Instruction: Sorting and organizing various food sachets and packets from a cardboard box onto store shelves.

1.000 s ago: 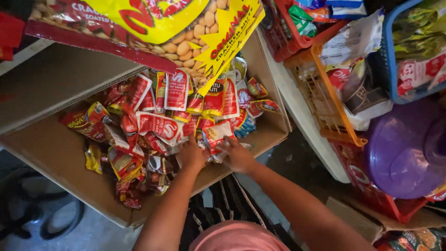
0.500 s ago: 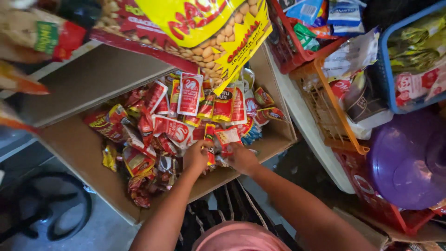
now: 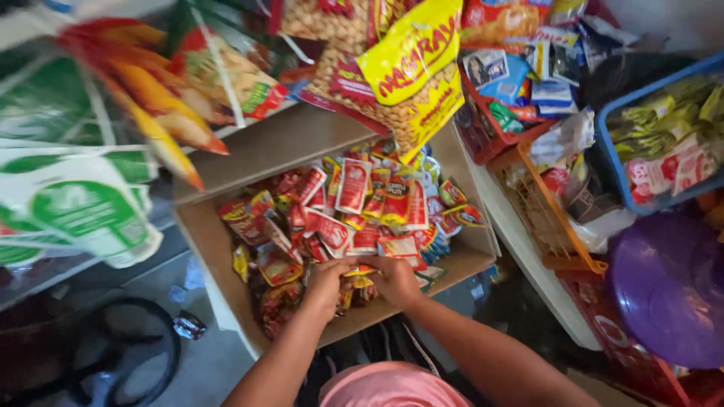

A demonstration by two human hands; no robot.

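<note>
Both hands, left hand [image 3: 326,277] and right hand [image 3: 394,277], seem mid-sorting, fingers pinching small snack sachets [image 3: 360,271] at the near edge of the cardboard box [image 3: 219,249]; lifting them likely needs a steady grip.

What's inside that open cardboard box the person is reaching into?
The cardboard box holds a heap of small red snack packets. The left hand and right hand rest among them. Lower layers are covered.
</note>
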